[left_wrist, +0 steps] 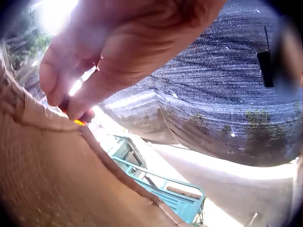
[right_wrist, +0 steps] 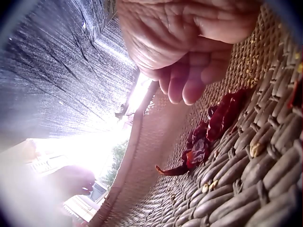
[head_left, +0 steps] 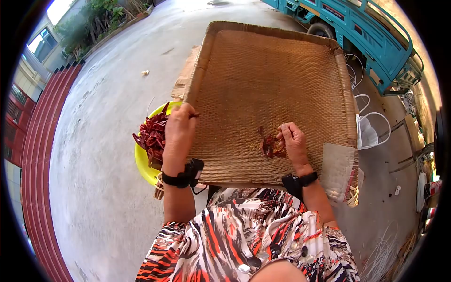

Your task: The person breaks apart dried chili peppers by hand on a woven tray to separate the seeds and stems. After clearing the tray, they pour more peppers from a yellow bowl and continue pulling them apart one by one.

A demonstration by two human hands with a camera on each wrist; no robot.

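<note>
Left hand (head_left: pixel 178 129): thumb and fingers pinched on a small dark-red chilli piece (left_wrist: pixel 87 116), held over the left edge of the woven tray (head_left: pixel 272 66). Most of the piece is hidden by the fingers.

Right hand (head_left: pixel 294 145): fingers curled, low over the near half of the tray, right of centre. Can't tell if anything is in it; the inside of the curl is partly hidden.

Dried chillies: main pile (head_left: pixel 152 134) is heaped in the yellow bowl (head_left: pixel 141 160), just outside the tray's left edge, toward the near-left corner. A small cluster (right_wrist: pixel 220 118) lies on the weave just left of the right hand, closer to the near edge than the far one. Looks crumpled, maybe torn open. Loose pale seeds (right_wrist: pixel 256 149) lie around it.

Progress, my read: early. Handled so far is likely just the small cluster plus the scattered seeds; the piece in the left hand is in work. The heap in the bowl is most of what's left. Can't give a count, pieces overlap too much.
</note>
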